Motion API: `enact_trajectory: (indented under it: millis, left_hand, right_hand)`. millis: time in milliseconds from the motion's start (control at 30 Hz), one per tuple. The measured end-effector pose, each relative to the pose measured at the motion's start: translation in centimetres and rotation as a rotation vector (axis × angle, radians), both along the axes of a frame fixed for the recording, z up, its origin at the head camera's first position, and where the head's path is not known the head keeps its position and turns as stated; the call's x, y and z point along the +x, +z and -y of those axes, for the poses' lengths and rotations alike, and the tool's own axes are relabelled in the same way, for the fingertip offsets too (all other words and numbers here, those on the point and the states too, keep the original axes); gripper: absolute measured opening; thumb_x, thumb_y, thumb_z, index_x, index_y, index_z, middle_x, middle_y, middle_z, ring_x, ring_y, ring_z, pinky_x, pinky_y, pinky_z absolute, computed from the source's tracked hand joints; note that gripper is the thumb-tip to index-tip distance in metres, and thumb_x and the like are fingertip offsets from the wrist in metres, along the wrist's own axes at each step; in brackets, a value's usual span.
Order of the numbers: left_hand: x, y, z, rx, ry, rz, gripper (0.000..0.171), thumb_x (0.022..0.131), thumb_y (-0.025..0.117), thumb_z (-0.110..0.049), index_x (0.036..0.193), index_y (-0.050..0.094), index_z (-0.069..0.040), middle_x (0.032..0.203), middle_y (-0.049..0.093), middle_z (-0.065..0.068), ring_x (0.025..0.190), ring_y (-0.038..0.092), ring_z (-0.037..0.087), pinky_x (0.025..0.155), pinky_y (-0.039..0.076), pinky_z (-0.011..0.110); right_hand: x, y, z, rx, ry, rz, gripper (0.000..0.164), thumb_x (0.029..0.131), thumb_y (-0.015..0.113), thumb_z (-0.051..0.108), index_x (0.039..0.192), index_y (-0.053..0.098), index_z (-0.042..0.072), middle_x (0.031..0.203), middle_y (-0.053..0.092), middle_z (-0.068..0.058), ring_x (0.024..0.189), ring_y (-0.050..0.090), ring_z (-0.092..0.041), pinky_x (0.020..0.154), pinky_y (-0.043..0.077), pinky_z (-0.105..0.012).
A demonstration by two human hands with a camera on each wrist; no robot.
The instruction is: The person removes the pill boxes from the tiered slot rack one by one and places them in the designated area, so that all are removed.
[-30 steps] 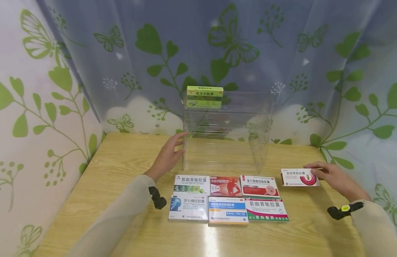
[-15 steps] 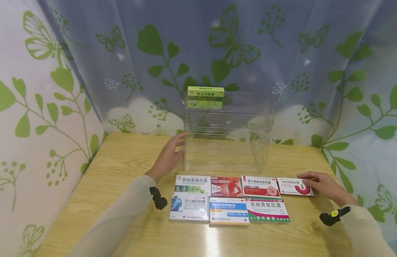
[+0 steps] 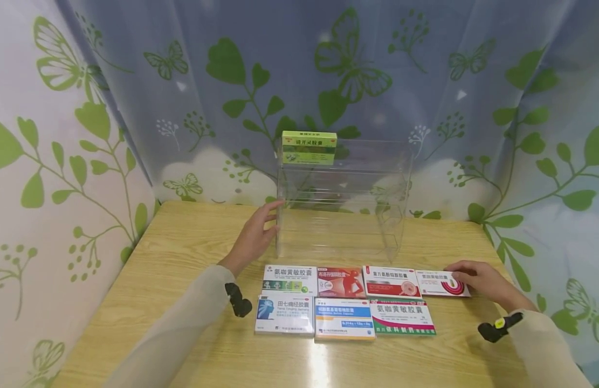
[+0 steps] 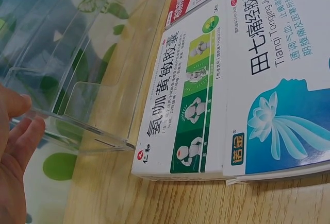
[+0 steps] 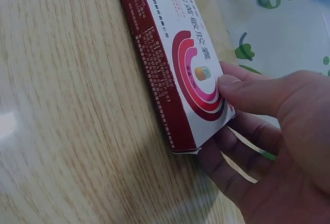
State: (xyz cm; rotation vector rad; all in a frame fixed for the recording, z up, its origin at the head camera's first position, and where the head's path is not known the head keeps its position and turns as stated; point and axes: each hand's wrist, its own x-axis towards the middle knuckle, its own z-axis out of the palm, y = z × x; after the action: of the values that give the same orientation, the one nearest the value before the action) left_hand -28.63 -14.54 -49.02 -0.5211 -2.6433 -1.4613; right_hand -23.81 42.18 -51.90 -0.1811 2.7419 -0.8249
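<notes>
My right hand (image 3: 481,279) pinches the right end of a white medicine box (image 5: 180,54) printed with red and pink rings. In the right wrist view the thumb lies on its top face and fingers reach round the end. The box sits at the right end of the back row, beside a white-and-red medicine box (image 3: 392,281). My left hand (image 3: 253,237) touches the left side of a clear acrylic rack (image 3: 340,237), its fingers loosely extended. A green medicine box (image 3: 309,148) stands on the rack's top tier at the left.
Several more boxes lie flat in two rows before the rack, among them a white-and-green box (image 3: 289,279), a red box (image 3: 340,282), a blue-and-white box (image 3: 344,319) and a box with a blue head picture (image 3: 284,314). A patterned curtain (image 3: 299,64) hangs behind the wooden table (image 3: 192,242).
My right hand has brought the ringed box left and toward me, down to the end of the back row. The left hand stays at the rack's side.
</notes>
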Motion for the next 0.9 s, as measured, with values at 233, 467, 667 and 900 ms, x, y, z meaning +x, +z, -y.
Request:
enact_trajectory:
  millis: [233, 467, 667, 900]
  left_hand:
    - [0.0, -0.1, 0.0, -0.002, 0.005, -0.011, 0.067, 0.1, 0.059, -0.004, 0.153, 0.034, -0.037, 0.158, 0.034, -0.003, 0.134, 0.051, 0.025, 0.099, 0.056, 0.044]
    - [0.0, -0.1, -0.1, 0.013, 0.005, -0.004, 0.069, 0.099, 0.058, -0.001, 0.152, 0.035, -0.038, 0.158, 0.034, -0.002, 0.134, 0.051, 0.026, 0.1, 0.055, 0.045]
    - [0.0, -0.2, 0.0, 0.017, 0.003, -0.006, 0.068, 0.1, 0.058, -0.001, 0.152, 0.035, -0.039, 0.159, 0.034, -0.002, 0.134, 0.051, 0.026, 0.102, 0.054, 0.045]
    - [0.1, -0.1, 0.0, 0.014, -0.006, -0.016, 0.065, 0.1, 0.058, -0.005, 0.153, 0.035, -0.035, 0.159, 0.034, -0.001, 0.135, 0.05, 0.026, 0.102, 0.053, 0.044]
  right_hand:
    - [0.0, 0.1, 0.4, 0.004, 0.002, -0.015, 0.037, 0.103, 0.058, 0.029, 0.128, 0.065, 0.002, 0.126, 0.064, -0.023, 0.104, 0.062, -0.027, 0.081, 0.053, -0.036]
    - [-0.4, 1.2, 0.5, 0.059, -0.052, -0.148, 0.047, 0.106, 0.049, 0.039, 0.133, 0.06, 0.002, 0.129, 0.06, -0.028, 0.115, 0.056, -0.047, 0.085, 0.051, -0.06]
    - [-2.3, 4.4, 1.8, -0.031, -0.085, -0.332, 0.048, 0.106, 0.048, 0.038, 0.136, 0.057, 0.002, 0.126, 0.061, -0.026, 0.115, 0.054, -0.045, 0.081, 0.049, -0.06]
    - [-5.1, 9.8, 5.0, -0.099, -0.103, -0.409, 0.052, 0.103, 0.05, 0.045, 0.14, 0.055, 0.008, 0.133, 0.058, -0.02, 0.12, 0.051, -0.038, 0.092, 0.044, -0.062]
